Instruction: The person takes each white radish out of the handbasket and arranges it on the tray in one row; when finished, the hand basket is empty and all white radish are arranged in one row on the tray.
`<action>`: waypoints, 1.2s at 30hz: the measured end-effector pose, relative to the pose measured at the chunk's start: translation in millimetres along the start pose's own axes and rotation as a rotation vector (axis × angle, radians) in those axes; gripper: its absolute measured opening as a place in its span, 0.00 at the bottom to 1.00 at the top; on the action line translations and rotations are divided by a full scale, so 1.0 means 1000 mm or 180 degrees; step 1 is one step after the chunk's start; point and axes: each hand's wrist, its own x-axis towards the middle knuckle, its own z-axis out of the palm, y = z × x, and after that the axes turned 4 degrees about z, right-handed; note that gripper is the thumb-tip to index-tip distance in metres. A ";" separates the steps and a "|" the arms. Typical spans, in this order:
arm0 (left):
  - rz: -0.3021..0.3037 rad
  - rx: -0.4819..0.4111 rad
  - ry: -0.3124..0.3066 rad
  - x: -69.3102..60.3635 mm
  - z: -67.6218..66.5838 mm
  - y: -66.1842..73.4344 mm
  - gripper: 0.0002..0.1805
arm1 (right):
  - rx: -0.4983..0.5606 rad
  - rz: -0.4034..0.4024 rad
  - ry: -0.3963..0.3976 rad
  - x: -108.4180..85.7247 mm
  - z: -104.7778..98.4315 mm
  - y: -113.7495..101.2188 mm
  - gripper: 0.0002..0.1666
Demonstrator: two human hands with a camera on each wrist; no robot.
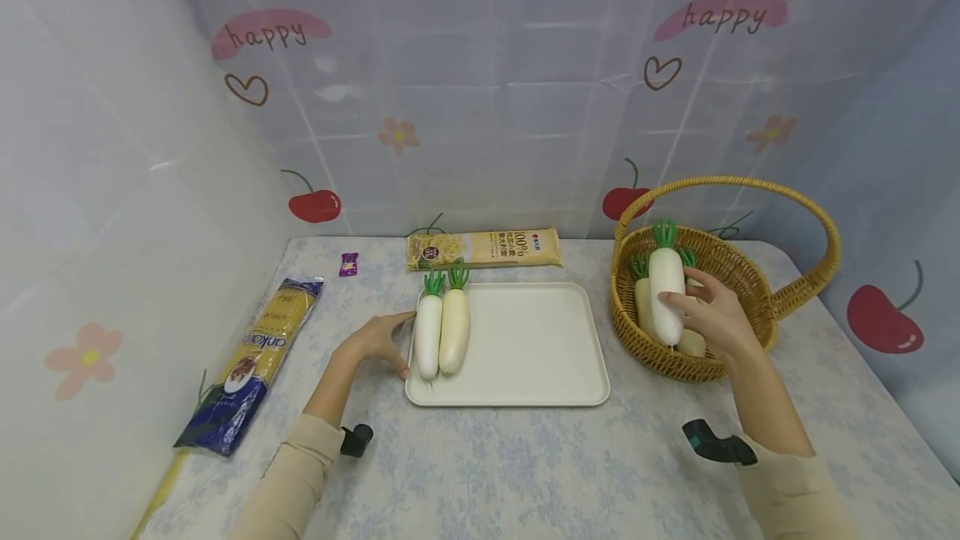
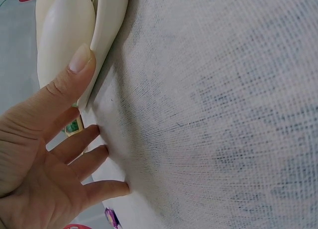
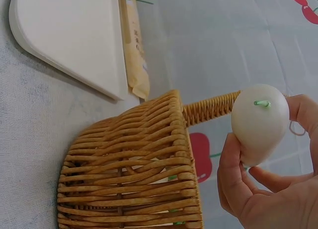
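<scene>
My right hand (image 1: 712,311) grips a white radish (image 1: 666,294) with a green top, held upright over the wicker basket (image 1: 750,273). In the right wrist view the radish's rounded tip (image 3: 261,117) points at the camera, with fingers and thumb round its sides. More radishes (image 1: 693,344) lie inside the basket, partly hidden. My left hand (image 1: 381,340) rests at the left edge of the white tray (image 1: 532,348), fingers spread. In the left wrist view its thumb (image 2: 82,60) lies by a radish. Two radishes, one white (image 1: 428,336) and one creamier (image 1: 454,332), lie side by side on the tray's left.
A yellow pasta packet (image 1: 487,248) lies behind the tray. On the left are a blue and yellow pasta bag (image 1: 251,365) and a small purple packet (image 1: 348,264). The basket's tall handle (image 1: 813,215) arches over its right side. A printed curtain hangs behind the table.
</scene>
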 end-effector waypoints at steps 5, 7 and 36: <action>0.0015 0.0012 0.0008 0.000 0.000 0.000 0.59 | -0.0067 -0.0096 -0.0014 -0.007 0.001 0.000 0.50; 0.0007 0.0027 0.0001 0.000 0.000 0.000 0.59 | -0.0116 -0.0127 -0.0015 -0.009 0.001 0.000 0.49; 0.0041 0.0012 0.0000 0.000 0.000 0.000 0.59 | -0.0153 -0.0251 -0.0231 -0.026 0.028 -0.009 0.50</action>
